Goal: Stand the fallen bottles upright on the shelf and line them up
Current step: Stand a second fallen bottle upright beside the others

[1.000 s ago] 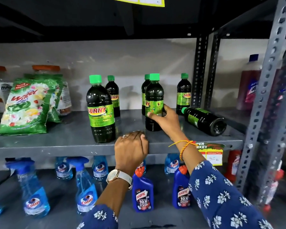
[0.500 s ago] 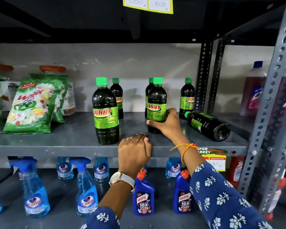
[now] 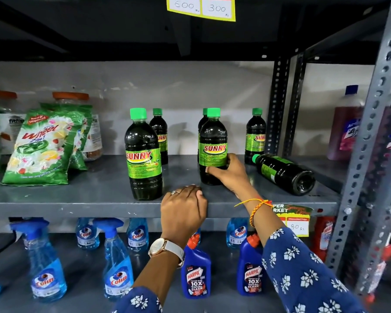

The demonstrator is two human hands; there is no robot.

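Dark SUNNY bottles with green caps stand on the grey metal shelf (image 3: 77,199). My right hand (image 3: 229,171) grips the lower part of an upright bottle (image 3: 212,141) in the middle. A larger-looking upright bottle (image 3: 143,159) stands to its left near the front edge. Three more stand upright at the back: one (image 3: 159,129), one (image 3: 203,119) mostly hidden behind the held bottle, and one (image 3: 255,136) at the right. A fallen bottle (image 3: 284,173) lies on its side at the right, cap pointing to the back left. My left hand (image 3: 183,210) rests curled over the shelf's front edge.
Green Wheel detergent bags (image 3: 41,147) and orange-lidded jars (image 3: 70,98) fill the shelf's left end. A perforated steel upright (image 3: 370,154) stands at the right. Blue Colin sprays (image 3: 115,267) and Harpic bottles (image 3: 195,274) stand on the lower shelf. A price tag (image 3: 294,219) hangs on the shelf edge.
My right hand has turned the held bottle so its SUNNY label faces front. The left hand stays on the shelf edge. The view has tilted slightly.
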